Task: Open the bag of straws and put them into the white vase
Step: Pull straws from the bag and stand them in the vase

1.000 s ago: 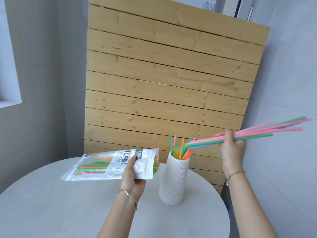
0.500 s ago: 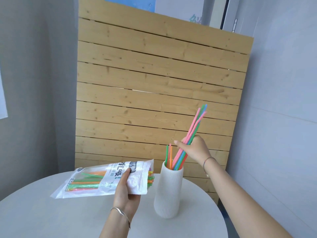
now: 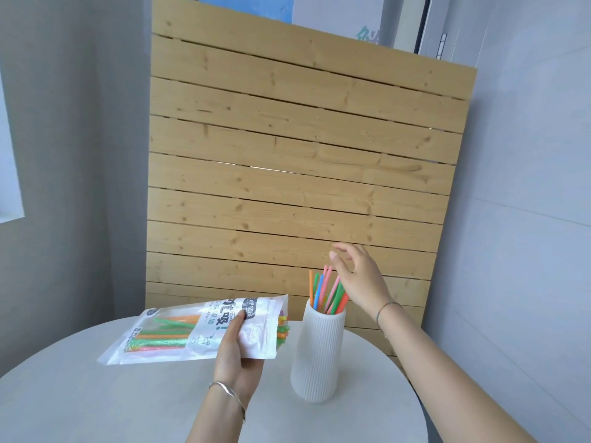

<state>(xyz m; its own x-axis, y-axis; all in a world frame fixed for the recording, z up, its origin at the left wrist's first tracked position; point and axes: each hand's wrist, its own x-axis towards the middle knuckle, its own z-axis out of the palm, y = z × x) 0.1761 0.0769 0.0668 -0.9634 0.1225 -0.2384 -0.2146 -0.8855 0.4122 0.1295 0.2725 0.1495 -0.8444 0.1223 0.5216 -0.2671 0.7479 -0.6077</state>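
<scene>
One white ribbed vase point(image 3: 316, 350) upright on round surface point(image 3: 96, 404). Roughly nine straws point(image 3: 326, 292) stand in vase, count unsure where they overlap: orange, green, blue, pink. Right hand point(image 3: 358, 279) just above straw tips, fingers spread, holding nothing. Left hand point(image 3: 238, 350) grips one straw bag point(image 3: 179, 330), held above surface left of vase; more straws inside, ends poking from open end.
</scene>
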